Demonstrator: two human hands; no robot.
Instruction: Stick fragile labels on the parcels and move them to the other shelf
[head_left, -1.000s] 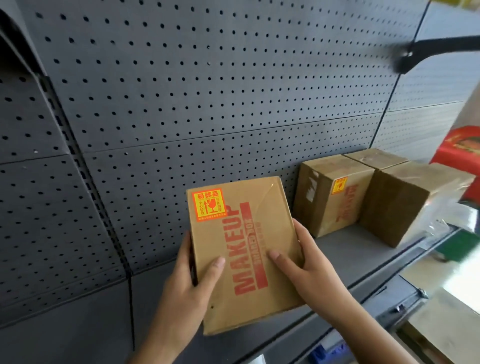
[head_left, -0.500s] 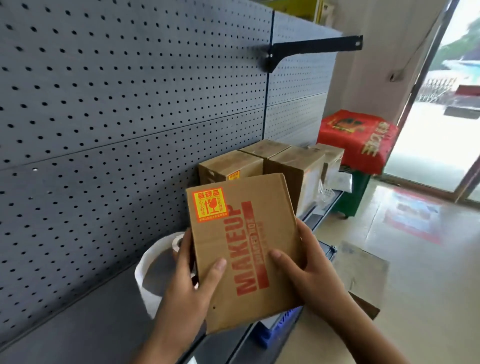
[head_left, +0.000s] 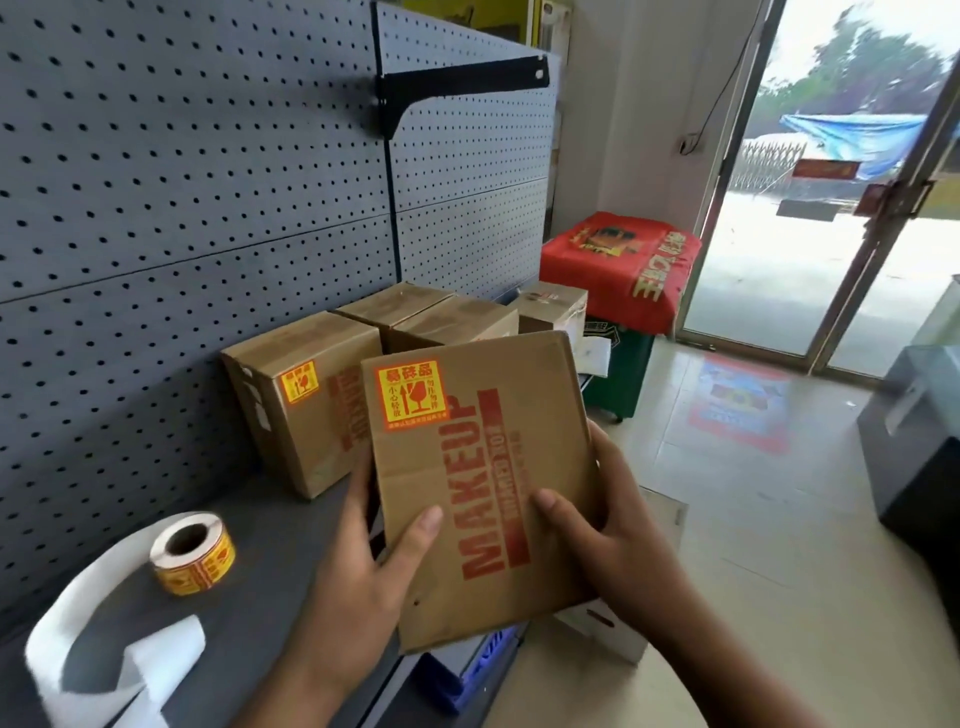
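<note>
Box (head_left: 483, 483) held over the front edge of the shelf (head_left: 270, 545), just before the shelved parcels (head_left: 306, 400). Its underside and most fingers are hidden; small print on the label (head_left: 412, 395) is illegible. Left grip (head_left: 358, 587) and right grip (head_left: 618, 545) clasp its side edges, thumbs on the printed face. Long axis points away from the person, label at far-left corner.

shelf (head_left: 291, 525) | parcels (head_left: 306, 400) | label roll (head_left: 193, 552) | white backing strip (head_left: 98, 639)

parcel (head_left: 483, 488) shifted R, label roll (head_left: 193, 552) appears
</note>
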